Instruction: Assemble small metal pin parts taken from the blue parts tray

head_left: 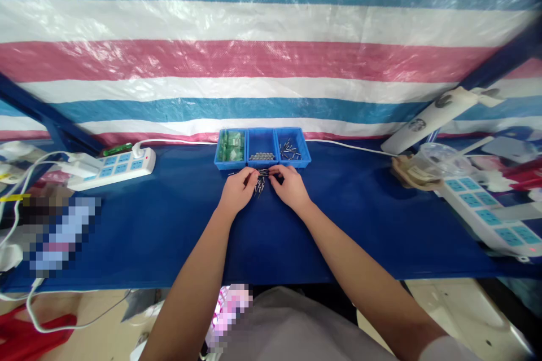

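My left hand point(239, 190) and my right hand point(291, 186) rest close together on the blue table, just in front of a three-part blue tray point(261, 164). Thumb and forefinger of each hand are drawn together at the near edge of a small heap of thin metal pins point(259, 186), dark at one end and silvery at the other. A few more pins point(263, 172) lie between the fingertips. Whatever each pinch holds is too small to make out. The left compartment holds green-tinted clear packets point(232, 146), the middle one short silvery pieces point(262, 156), the right one loose pins point(289, 150).
A white power strip point(122, 167) with cables lies at the left, near a blurred-out object point(65, 234). Toward the right are a white tumbler point(429, 118), a clear plastic cup point(440, 161) and another power strip point(486, 211). A striped plastic sheet point(271, 59) hangs behind.
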Tool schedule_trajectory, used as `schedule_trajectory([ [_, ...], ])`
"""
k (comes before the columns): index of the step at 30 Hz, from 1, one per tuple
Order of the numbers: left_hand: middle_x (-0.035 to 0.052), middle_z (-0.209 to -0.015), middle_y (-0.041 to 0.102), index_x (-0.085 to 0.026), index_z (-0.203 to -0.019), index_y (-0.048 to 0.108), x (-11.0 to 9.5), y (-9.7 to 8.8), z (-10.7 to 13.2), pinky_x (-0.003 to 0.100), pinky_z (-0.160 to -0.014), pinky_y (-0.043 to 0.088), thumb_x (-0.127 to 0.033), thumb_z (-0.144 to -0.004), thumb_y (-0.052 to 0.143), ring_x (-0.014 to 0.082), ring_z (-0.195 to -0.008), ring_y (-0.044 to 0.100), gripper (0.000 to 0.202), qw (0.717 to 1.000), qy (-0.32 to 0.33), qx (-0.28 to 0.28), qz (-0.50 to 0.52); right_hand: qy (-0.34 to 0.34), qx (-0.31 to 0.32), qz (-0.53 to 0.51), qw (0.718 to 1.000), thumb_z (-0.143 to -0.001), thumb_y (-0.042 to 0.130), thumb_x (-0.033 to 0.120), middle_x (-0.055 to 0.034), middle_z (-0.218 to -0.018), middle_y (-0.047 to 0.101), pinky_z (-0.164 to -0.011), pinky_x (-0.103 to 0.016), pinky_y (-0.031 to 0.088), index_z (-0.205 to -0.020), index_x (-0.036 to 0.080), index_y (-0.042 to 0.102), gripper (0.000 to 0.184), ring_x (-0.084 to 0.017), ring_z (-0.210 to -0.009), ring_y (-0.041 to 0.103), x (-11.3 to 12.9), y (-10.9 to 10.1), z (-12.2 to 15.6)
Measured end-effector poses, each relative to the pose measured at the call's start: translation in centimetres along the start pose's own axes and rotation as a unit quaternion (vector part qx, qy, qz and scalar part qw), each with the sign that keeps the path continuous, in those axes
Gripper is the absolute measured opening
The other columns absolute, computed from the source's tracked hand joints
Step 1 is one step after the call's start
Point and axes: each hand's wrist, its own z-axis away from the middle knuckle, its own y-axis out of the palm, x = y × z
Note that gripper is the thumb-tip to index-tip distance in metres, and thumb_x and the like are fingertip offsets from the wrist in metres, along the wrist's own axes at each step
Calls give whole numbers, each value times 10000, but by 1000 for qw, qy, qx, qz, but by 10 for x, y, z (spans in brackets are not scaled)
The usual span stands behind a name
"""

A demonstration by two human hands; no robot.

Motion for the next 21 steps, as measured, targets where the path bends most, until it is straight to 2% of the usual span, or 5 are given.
schedule_trajectory([
  [9, -4, -730, 682, -201, -981, 695, 0, 1, -1, 232, -636, 446, -422, -999, 493, 113, -614, 594, 301, 1000, -7, 1, 2, -13, 3, 2, 1000, -856, 619, 96, -34, -898, 784, -859, -418, 547, -1036, 234, 709, 244, -272, -949, 612, -3, 6, -4],
  [14, -26, -660, 623, -208, -994, 693, 1, 3, -1, 229, -626, 439, -426, -978, 538, 108, -588, 563, 269, 1000, -3, -9, 14, -29, -10, 6, 1000, -878, 595, 101, -46, -920, 774, -861, -422, 534, -1030, 234, 706, 231, -271, -931, 605, 1, 3, -2],
  [21, -32, -644, 613, -214, -1020, 699, 3, 3, -1, 227, -611, 437, -408, -969, 552, 107, -574, 557, 249, 1000, -1, -9, 18, -31, 13, 11, 999, -851, 632, 95, -42, -919, 780, -890, -433, 520, -1059, 231, 702, 258, -273, -936, 605, 2, 5, -2],
])
